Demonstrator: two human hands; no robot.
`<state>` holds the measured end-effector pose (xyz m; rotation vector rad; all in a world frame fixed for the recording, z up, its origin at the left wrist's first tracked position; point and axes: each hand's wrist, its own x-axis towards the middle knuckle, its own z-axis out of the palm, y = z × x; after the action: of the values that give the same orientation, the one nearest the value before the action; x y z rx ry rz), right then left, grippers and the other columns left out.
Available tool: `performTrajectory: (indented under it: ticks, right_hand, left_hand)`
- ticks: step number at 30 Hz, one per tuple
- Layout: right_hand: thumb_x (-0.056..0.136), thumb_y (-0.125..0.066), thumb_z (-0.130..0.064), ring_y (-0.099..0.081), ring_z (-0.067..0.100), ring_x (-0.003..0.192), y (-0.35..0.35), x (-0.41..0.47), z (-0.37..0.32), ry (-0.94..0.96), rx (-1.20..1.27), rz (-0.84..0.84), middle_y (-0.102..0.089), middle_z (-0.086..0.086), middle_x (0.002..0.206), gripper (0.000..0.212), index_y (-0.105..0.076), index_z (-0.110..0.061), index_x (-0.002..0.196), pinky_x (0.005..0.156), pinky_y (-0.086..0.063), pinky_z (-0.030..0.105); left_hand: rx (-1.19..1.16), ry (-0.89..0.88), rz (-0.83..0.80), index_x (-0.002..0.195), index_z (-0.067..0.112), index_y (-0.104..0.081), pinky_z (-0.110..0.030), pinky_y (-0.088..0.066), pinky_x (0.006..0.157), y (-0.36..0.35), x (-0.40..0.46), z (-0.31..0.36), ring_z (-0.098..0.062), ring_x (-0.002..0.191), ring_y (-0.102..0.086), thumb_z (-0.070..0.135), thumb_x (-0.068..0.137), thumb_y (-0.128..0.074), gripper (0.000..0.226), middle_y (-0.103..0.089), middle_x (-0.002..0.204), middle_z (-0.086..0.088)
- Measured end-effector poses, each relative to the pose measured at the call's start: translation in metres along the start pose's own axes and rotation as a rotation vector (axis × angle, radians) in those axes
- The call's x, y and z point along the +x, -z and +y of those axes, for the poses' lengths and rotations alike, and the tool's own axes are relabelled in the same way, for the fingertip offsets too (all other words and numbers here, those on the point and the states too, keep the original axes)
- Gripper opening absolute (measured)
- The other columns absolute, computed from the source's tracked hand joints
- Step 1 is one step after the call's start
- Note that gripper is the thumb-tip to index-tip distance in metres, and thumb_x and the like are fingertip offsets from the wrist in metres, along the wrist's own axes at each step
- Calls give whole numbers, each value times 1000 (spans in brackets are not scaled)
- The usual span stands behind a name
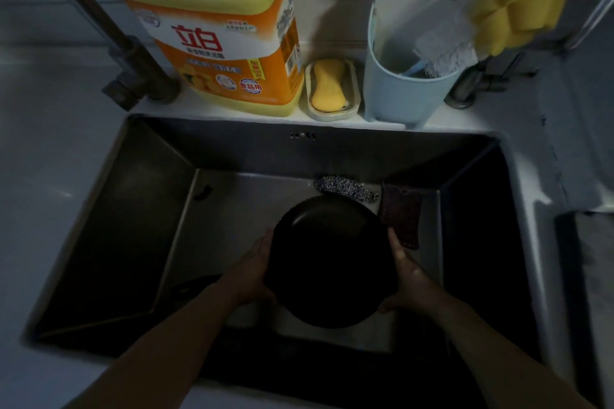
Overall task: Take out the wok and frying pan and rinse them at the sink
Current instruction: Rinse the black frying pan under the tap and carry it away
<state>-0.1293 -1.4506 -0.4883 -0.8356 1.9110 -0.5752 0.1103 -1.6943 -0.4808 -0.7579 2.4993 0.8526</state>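
The dark round pan (327, 262) sat low in the sink (156, 176) squarely between both hands, left hand (252, 271) and right hand (410, 282), fingers curled on opposite rims.

Detergent bottle (216, 26) top cut off by the upper edge, tap (99, 23) spout out of frame, dark pan (329, 262) handle not discernible in shadow, brush (442, 50) handle hidden inside blue holder (398, 90), both forearms cropped at bottom edge

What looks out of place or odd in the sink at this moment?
Nothing is spilled or broken. Both hands, left hand and right hand, grip the dark pan by its rim. A scourer and cloth lie loose on the sink floor beside it.
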Motion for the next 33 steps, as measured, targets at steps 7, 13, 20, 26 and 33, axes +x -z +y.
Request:
performTrajectory:
  ticks: [7,13,20,26,33]
  right_hand:
    - [47,-96,-10,-24,16,145,-1,1,-1,-48,19,-1,-21,9,158,156,23,-24,148,105,-23,11]
    - [54,-94,-17,-30,16,143,13,-12,-17,-83,-14,-35,-27,4,158,151,21,-26,151,102,-27,10]
    - [24,-92,-50,-53,23,126,48,-55,-61,-47,61,-42,-48,1,143,168,23,-41,146,105,-46,35]
    - [20,-90,-66,-61,-3,97,68,-100,-80,75,217,14,-56,-2,134,169,16,-42,148,90,-53,25]
    - [47,-98,-17,-49,-8,124,86,-157,-113,246,251,139,-45,-10,143,139,-4,-45,145,94,-46,15]
  left_hand:
    - [-58,-15,2,150,12,9,-31,-30,112,5,1,0,-27,140,-24,24,44,-92,146,-14,154,-12]
    - [-132,-81,-62,144,42,16,-32,-22,116,38,-6,5,-20,142,-16,47,39,-86,146,-13,155,-5]
    - [-355,-85,59,106,34,-55,-28,-46,52,99,-37,76,-12,54,-57,45,99,-36,22,-64,74,-2]
    - [-130,-143,-97,150,37,3,-28,-29,112,136,-63,75,-12,141,-18,29,44,-92,142,-15,154,9]
    - [-99,-175,-14,147,43,10,-28,-19,114,173,-110,109,-7,141,-12,32,51,-91,140,-11,156,10]
